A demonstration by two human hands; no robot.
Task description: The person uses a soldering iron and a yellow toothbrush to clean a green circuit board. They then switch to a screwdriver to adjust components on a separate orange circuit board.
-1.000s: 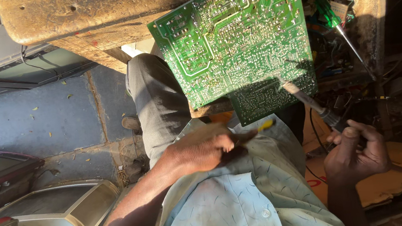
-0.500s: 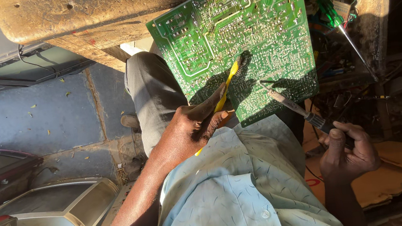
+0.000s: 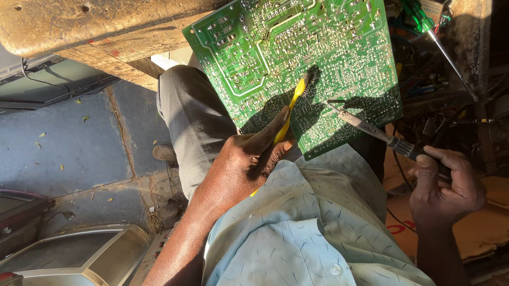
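Here the left hand (image 3: 245, 162) grips a yellow tool (image 3: 290, 109) against the green circuit board (image 3: 295, 46) (propped on the lap), while the right hand (image 3: 445, 184) holds a soldering iron (image 3: 368, 129) touching its near right part.

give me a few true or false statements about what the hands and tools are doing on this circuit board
1. The left hand holds a yellow brush against the green circuit board. True.
2. The right hand holds a hammer. False: it holds a soldering iron, tip at the board.
3. The board lies flat on the floor. False: it rests on the person's lap, leaning on a wooden bench.
4. A green-handled screwdriver lies right of the board, in no hand's grip. True.
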